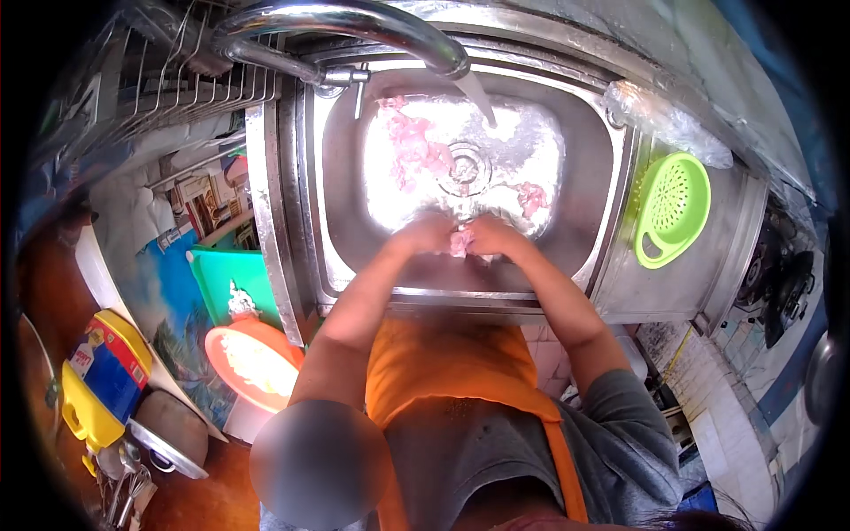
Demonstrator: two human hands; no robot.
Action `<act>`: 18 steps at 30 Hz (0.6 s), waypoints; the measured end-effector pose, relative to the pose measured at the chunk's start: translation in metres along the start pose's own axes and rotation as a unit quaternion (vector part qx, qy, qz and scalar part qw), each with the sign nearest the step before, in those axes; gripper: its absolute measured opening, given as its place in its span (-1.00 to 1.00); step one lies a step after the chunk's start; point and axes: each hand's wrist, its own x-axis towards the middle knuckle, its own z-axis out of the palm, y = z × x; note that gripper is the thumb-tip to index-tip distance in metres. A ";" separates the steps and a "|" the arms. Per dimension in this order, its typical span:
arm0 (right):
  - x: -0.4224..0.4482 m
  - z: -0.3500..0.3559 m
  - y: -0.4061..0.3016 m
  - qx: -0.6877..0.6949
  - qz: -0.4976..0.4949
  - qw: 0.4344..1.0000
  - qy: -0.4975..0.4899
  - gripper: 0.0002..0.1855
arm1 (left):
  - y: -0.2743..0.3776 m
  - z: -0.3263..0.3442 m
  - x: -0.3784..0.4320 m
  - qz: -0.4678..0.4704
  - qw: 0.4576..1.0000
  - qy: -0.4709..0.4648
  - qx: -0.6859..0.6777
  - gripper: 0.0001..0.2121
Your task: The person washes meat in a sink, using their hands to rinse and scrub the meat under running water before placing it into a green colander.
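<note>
Both my hands are low inside a stainless steel sink (584, 166), near its front wall. A small pink piece of what looks like raw meat (460, 244) sits between them. My right hand (493, 233) has its fingers closed on that piece. My left hand (425, 233) is right beside it, blurred, its fingertips hard to make out. More pink pieces, also like raw meat (412, 143), lie spread over the left of the sink floor, reaching the drain (463, 166). A smaller pink clump (531, 198) rests to the right. Water (475, 93) runs from the curved metal faucet (345, 16) onto the back of the floor.
A green plastic colander (672, 206) stands on the right drainboard, with a clear plastic bag (664, 123) behind it. Left are a wire rack (192, 83), a green board (219, 272), an orange basin (222, 355) and a yellow jug (106, 378). A gas stove (783, 279) is far right.
</note>
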 end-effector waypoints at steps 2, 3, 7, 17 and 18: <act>-0.010 -0.011 0.012 0.125 0.013 0.992 0.019 -0.62 | -0.027 -0.006 0.001 0.061 0.994 0.087 0.009 -0.84; -0.019 -0.013 0.021 0.255 0.037 0.965 0.037 -0.64 | -0.041 -0.007 0.001 0.127 0.978 0.163 0.020 -0.87; -0.063 -0.050 0.027 0.575 0.083 0.791 0.194 -0.69 | -0.038 -0.036 -0.039 0.033 0.945 0.292 -0.143 -0.63; -0.073 -0.049 -0.005 0.728 -0.130 0.617 0.267 -0.70 | 0.023 -0.023 -0.020 0.266 0.878 0.294 -0.270 -0.43; -0.068 -0.043 -0.005 0.745 -0.150 0.596 0.259 -0.72 | 0.043 -0.022 -0.026 0.228 0.864 0.278 -0.353 -0.46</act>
